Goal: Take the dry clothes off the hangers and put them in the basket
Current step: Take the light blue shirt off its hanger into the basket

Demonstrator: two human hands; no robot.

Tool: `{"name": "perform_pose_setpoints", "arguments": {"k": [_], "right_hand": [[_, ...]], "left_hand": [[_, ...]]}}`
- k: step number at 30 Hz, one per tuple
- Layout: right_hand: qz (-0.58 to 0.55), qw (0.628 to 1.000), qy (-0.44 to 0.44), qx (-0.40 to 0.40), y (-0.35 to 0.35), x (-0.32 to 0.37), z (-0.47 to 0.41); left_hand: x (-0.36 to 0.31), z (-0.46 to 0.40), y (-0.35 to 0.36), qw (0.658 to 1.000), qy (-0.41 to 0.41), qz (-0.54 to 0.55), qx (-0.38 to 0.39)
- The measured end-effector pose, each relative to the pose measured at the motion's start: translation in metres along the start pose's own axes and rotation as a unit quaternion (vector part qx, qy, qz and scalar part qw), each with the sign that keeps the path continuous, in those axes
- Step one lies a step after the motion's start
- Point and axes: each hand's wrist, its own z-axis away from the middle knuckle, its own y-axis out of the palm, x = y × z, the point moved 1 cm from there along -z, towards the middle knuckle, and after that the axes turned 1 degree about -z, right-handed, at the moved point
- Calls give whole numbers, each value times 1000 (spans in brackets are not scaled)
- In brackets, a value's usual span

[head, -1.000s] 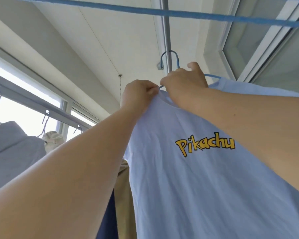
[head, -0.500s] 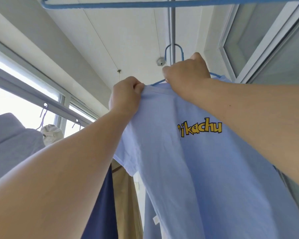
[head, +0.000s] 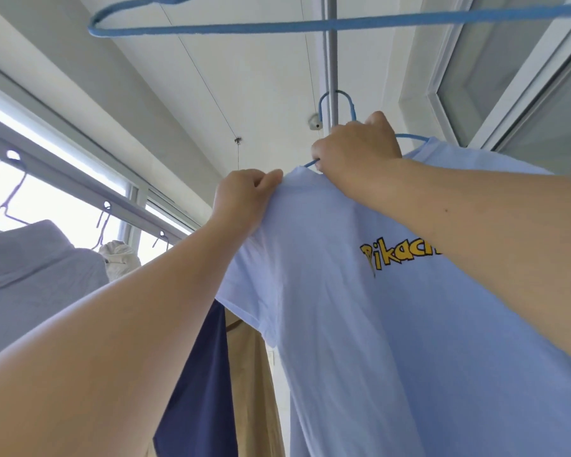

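Light-blue T-shirt [head: 393,324] fills the lower right of the frame, hanging on a blue hanger [head: 337,97] hooked over the rail [head: 331,61]. Left hand [head: 244,199] bunches its shoulder fabric at centre; right hand [head: 356,146] grips the hanger at the collar.

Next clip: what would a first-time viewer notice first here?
The light blue T-shirt with yellow lettering fills the right half, hung on a blue hanger hooked over the metal rod. The left hand grips its shoulder fabric; the right hand holds the hanger at the collar.
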Motion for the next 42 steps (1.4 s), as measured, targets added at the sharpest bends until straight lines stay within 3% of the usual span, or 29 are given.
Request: {"name": "perform_pose_setpoints", "arguments": {"k": [2, 6, 10, 15, 20, 26, 32, 42], "right_hand": [[-21, 999, -36, -8, 0, 9, 2], [-55, 996, -73, -15, 2, 18, 5], [-65, 996, -58, -12, 3, 15, 5], [-169, 984, -56, 6, -7, 17, 8], [-262, 963, -56, 30, -4, 22, 5], [-189, 979, -57, 59, -1, 25, 4], [-195, 976, -53, 79, 4, 27, 1], [-235, 971, 23, 20, -3, 38, -8]], "left_hand": [[-1, 3, 2, 999, -15, 25, 13], [-1, 9, -1, 981, -79, 179, 14], [9, 13, -3, 979, -71, 190, 12], [12, 15, -4, 962, -105, 251, 25], [10, 17, -1, 960, -86, 258, 65], [30, 29, -11, 967, -111, 228, 19], [59, 40, -23, 968, -154, 197, -23], [48, 53, -9, 952, -200, 198, 118]]}}
